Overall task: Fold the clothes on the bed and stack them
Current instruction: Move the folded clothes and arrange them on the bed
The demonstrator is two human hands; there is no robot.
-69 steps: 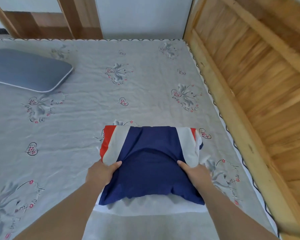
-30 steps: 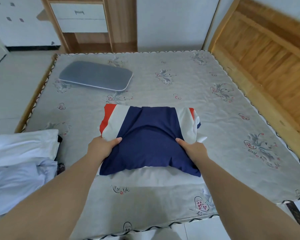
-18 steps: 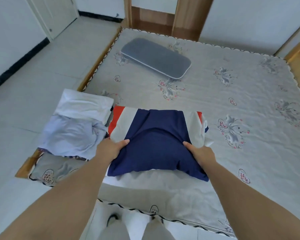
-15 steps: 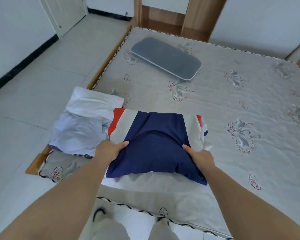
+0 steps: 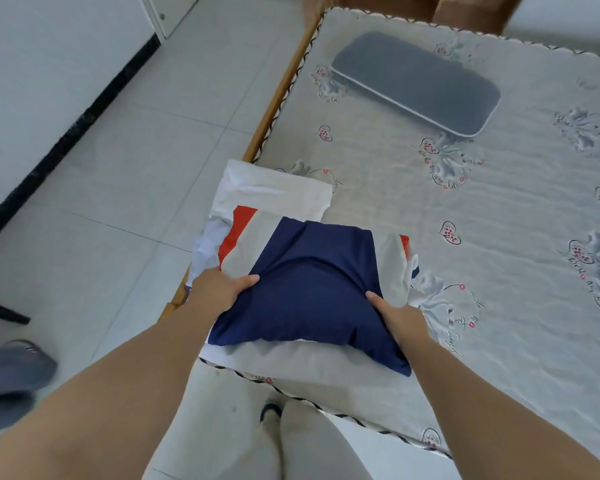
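Folded navy garment (image 5: 312,282) gripped at both sides by left hand (image 5: 219,289) and right hand (image 5: 400,318), kept flat; held over white pile (image 5: 274,192) at bed (image 5: 499,209) corner, apparently for stacking.

Both bare forearms reach forward from the bottom of the view, the left one running toward 1 o'clock, the right one toward 11 o'clock. The left hand (image 5: 219,289) has its thumb stretched flat toward 3 o'clock and its fingers tucked out of sight below. The right hand (image 5: 400,318) mirrors it, thumb pointing toward 10 o'clock, fingers hidden underneath. Each grip is a thumb-over pinch, wrists nearly straight. Two pale trouser legs (image 5: 291,445) show at 6 o'clock.
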